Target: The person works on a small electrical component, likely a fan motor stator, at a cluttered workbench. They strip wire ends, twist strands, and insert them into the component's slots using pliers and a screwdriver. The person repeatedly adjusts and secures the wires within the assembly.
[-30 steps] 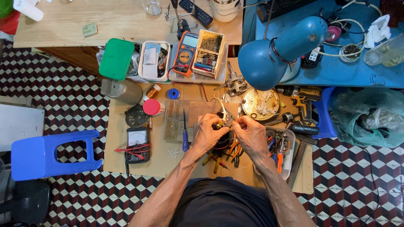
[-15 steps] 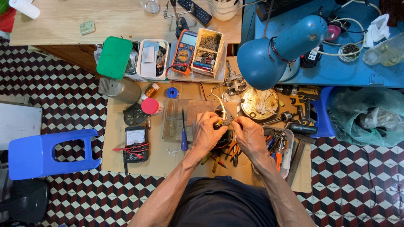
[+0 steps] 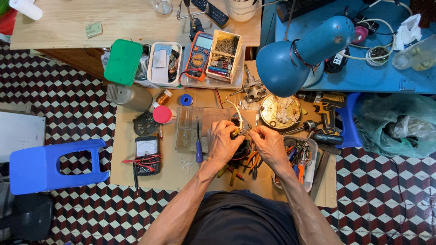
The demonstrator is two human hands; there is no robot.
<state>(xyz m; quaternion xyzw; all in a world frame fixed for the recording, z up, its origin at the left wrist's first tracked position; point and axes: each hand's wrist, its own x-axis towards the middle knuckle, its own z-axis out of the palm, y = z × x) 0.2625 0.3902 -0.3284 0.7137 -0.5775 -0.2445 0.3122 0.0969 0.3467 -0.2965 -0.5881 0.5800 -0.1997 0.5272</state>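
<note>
lighting: bright, even, diffuse, from above. shadows: soft and short beneath the stool [image 3: 50, 163] and hands. glare: slight sheen on the lamp [image 3: 302, 56] shade. focus: sharp throughout, no motion blur. distortion: mild wide-angle bending at the frame edges.

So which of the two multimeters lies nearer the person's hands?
The black analog meter with red leads, left of the left hand. The orange digital one sits farther up among the boxes.

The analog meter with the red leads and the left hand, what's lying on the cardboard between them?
In the head view, a blue-handled screwdriver lies between the analog meter and the left hand, beside a clear plastic tray.
</note>
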